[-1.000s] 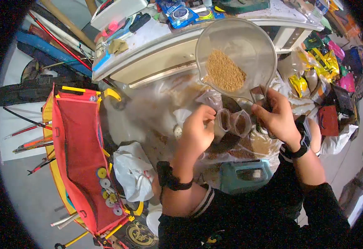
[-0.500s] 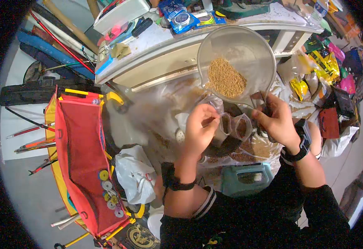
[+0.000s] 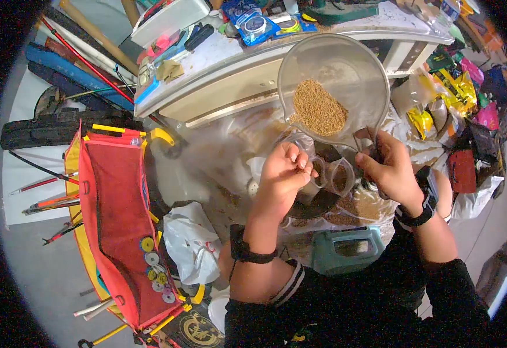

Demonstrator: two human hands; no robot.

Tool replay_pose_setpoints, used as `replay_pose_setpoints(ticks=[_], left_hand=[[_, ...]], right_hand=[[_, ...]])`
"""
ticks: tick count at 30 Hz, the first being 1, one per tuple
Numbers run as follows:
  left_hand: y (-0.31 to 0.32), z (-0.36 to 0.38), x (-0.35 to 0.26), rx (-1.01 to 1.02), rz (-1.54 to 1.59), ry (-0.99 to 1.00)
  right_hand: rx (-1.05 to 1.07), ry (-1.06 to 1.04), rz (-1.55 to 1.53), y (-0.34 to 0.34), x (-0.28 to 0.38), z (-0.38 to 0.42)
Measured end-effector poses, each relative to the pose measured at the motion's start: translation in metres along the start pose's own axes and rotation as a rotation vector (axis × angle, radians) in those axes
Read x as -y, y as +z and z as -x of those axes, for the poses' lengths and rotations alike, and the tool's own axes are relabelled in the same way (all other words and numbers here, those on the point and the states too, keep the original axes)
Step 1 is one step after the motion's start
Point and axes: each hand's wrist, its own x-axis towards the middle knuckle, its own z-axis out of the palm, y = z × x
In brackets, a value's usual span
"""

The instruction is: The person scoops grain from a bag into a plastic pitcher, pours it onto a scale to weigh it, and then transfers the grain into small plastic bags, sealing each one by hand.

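My right hand (image 3: 388,168) is wrapped round the handle of a large clear plastic jug (image 3: 355,66). The jug is tilted, and tan, grain-like granules (image 3: 318,109) lie heaped toward its lower left side. Just below the jug's rim, my left hand (image 3: 287,173) is raised with its fingertips pinched together; what they hold, if anything, is hidden. Close to those fingers are clear plastic cups (image 3: 340,177), partly covered by the hand. Beneath them sits a dark round bowl (image 3: 309,209), mostly hidden.
A plastic sheet (image 3: 207,152) strewn with brown grains covers the floor. Beyond stands a cluttered white bench (image 3: 230,61). To the left are a red fabric tray (image 3: 117,220) and a white plastic bag (image 3: 190,240). A teal container (image 3: 347,264) stands nearest me; yellow packets (image 3: 459,93) lie right.
My left hand's fingers have curled in more and turned slightly toward the camera. The jug stays tilted in my right hand; the whole view has shifted a little.
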Motion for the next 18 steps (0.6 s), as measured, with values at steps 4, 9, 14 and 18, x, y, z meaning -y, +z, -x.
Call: replay_pose_setpoints(ticks=[4, 9, 14, 18], left_hand=[[0.0005, 0.0010, -0.0020, 0.031, 0.083, -0.028], [0.0016, 0.0012, -0.0024, 0.042, 0.155, -0.023], [0.0002, -0.0007, -0.0014, 0.064, 0.213, -0.017], [-0.0002, -0.0016, -0.0005, 0.094, 0.278, -0.009]], right_hand=[[-0.014, -0.062, 0.002, 0.0005, -0.0065, -0.0007], [-0.008, -0.041, 0.003, 0.0000, -0.0035, 0.0001], [-0.010, -0.042, 0.016, 0.0002, -0.0035, -0.0007], [-0.015, -0.042, 0.032, -0.0016, -0.0076, -0.0013]])
